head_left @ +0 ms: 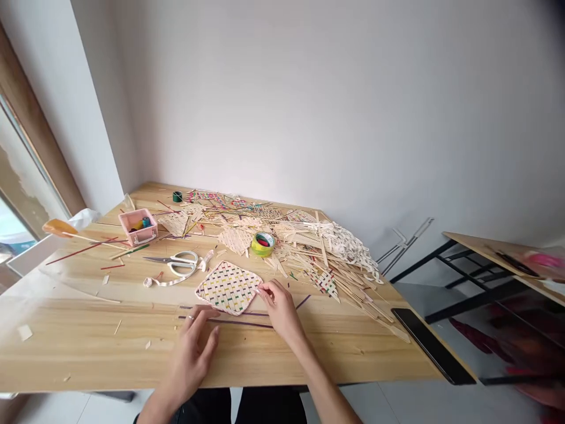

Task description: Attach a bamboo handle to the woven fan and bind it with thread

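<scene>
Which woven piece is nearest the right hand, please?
The cream, colour-flecked, rounded strip mat, its corner at the right hand; other woven pieces lie farther away.

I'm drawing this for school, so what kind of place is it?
Probably a small craft workspace: a woven mat lies on a wooden table, with white-handled scissors and a big heap of loose strips nearby.

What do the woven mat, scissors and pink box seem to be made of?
Woven mat: perhaps bamboo or similar fibre, matte; flat pale and coloured strips interlace.
Scissors: likely metal blades, grey; probably plastic handles, smooth white.
Pink box: seemingly plastic, smooth, evenly coloured.
</scene>
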A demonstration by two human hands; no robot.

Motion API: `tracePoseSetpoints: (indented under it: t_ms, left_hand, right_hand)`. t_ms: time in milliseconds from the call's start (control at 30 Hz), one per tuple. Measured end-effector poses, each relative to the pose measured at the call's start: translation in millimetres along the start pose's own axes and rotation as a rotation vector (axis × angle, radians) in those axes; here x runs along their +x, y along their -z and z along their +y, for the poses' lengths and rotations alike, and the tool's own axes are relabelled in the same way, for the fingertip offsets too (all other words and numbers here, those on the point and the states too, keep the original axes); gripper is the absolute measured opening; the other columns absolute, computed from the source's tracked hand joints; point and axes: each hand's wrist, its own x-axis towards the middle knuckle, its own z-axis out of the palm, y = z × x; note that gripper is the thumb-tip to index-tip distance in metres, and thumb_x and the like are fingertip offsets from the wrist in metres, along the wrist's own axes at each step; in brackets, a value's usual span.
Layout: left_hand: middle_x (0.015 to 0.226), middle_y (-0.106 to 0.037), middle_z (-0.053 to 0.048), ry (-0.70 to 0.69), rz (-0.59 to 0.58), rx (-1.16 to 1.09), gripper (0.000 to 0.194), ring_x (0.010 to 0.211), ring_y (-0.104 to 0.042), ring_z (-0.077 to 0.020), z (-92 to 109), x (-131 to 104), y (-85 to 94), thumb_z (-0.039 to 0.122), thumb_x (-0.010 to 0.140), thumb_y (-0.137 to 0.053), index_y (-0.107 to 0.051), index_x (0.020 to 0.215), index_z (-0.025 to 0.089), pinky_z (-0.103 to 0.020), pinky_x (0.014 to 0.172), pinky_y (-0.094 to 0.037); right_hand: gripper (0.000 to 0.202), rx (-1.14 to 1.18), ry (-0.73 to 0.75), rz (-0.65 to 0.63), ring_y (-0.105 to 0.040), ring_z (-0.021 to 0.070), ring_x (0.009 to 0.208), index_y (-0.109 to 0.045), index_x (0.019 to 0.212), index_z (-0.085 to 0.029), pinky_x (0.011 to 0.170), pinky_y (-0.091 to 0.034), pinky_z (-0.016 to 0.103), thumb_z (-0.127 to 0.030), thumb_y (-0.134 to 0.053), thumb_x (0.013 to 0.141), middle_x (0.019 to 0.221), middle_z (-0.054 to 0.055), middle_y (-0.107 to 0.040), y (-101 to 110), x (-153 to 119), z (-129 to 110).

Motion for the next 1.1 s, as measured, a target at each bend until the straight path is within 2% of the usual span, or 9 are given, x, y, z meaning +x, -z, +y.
tracePoseSetpoints:
  t_ms: [133,233,433,567,833,933,1000,1067,1100]
  left_hand:
    - [0.119,-0.08,-0.012,0.011,-0.029,-0.046,0.029,0.113,-0.079,-0.0338,1,3,2.2,0.047,0.111,-0.055,-0.077,0.112,0.028,-0.048,0.099,-0.065]
    - [0.113,-0.081,-0.011,0.009,-0.055,-0.069,0.03,0.108,-0.079,-0.0331,-1,6,1.7,0.048,0.111,-0.055,-0.077,0.108,0.027,-0.046,0.095,-0.065]
    - [0.111,-0.08,-0.01,0.014,-0.07,-0.061,0.029,0.106,-0.078,-0.0329,-5,5,-1.6,0.049,0.109,-0.058,-0.077,0.106,0.027,-0.045,0.094,-0.064]
    - [0.113,-0.079,-0.01,0.036,-0.029,-0.027,0.03,0.108,-0.077,-0.0327,-8,1,-2.0,0.05,0.11,-0.056,-0.076,0.108,0.027,-0.045,0.097,-0.063]
    - [0.115,-0.079,-0.009,0.012,-0.015,0.062,0.026,0.104,-0.079,-0.0308,-7,5,9.8,0.048,0.108,-0.062,-0.078,0.112,0.028,-0.042,0.092,-0.065]
    - [0.124,-0.074,-0.011,-0.029,0.05,0.138,0.024,0.117,-0.075,-0.0334,3,-2,0.7,0.046,0.105,-0.068,-0.077,0.12,0.03,-0.049,0.103,-0.062]
    - [0.124,-0.07,-0.011,-0.065,0.171,0.163,0.027,0.119,-0.072,-0.034,13,-10,-11.3,0.046,0.099,-0.076,-0.072,0.119,0.029,-0.052,0.107,-0.06]
    - [0.116,-0.069,-0.008,-0.038,0.273,0.04,0.035,0.108,-0.073,-0.0304,23,-16,-22.9,0.049,0.094,-0.083,-0.063,0.115,0.029,-0.049,0.1,-0.062]
    - [0.111,-0.07,-0.006,0.025,0.274,-0.092,0.04,0.101,-0.074,-0.0279,27,-17,-26.8,0.051,0.093,-0.084,-0.058,0.115,0.029,-0.046,0.095,-0.063]
  right_hand:
    - [0.018,0.042,-0.011,0.046,-0.073,0.024,0.084,-0.074,0.096,-0.021,0.078,-0.06,0.035,-0.027,-0.062,0.108,0.096,0.008,-0.077,-2,-12,-1]
    - [0.007,0.045,-0.013,0.036,-0.074,0.0215,0.081,-0.077,0.098,-0.022,0.076,-0.059,0.033,-0.02,-0.071,0.101,0.101,0.006,-0.078,-14,-13,-5]
    - [0.016,0.023,-0.004,0.023,-0.073,0.0231,0.081,-0.076,0.088,-0.023,0.076,-0.054,0.034,-0.009,-0.074,0.094,0.097,0.005,-0.078,-33,-6,-4]
    - [0.019,0.048,0.036,0.04,-0.072,0.0246,0.083,-0.071,0.084,-0.023,0.077,-0.053,0.035,-0.011,-0.069,0.098,0.095,0.006,-0.077,-33,-4,2]
    - [0.018,0.187,0.118,0.167,-0.073,0.0245,0.09,-0.062,0.098,-0.024,0.08,-0.058,0.035,-0.027,-0.05,0.112,0.098,0.009,-0.074,-20,-10,17]
    - [0.017,0.224,0.146,0.161,-0.072,0.0236,0.085,-0.061,0.096,-0.025,0.077,-0.056,0.034,-0.026,-0.053,0.111,0.094,0.007,-0.075,-15,-24,18]
    - [0.016,0.242,0.157,0.153,-0.072,0.0237,0.085,-0.062,0.096,-0.025,0.077,-0.055,0.034,-0.024,-0.054,0.11,0.094,0.006,-0.074,-12,-37,18]
    - [0.017,0.259,0.159,0.15,-0.072,0.024,0.086,-0.061,0.094,-0.025,0.077,-0.055,0.034,-0.023,-0.054,0.109,0.094,0.006,-0.074,-10,-51,17]
    - [0.017,0.267,0.157,0.148,-0.072,0.0241,0.086,-0.061,0.094,-0.025,0.078,-0.055,0.035,-0.023,-0.054,0.109,0.094,0.006,-0.073,-9,-57,16]
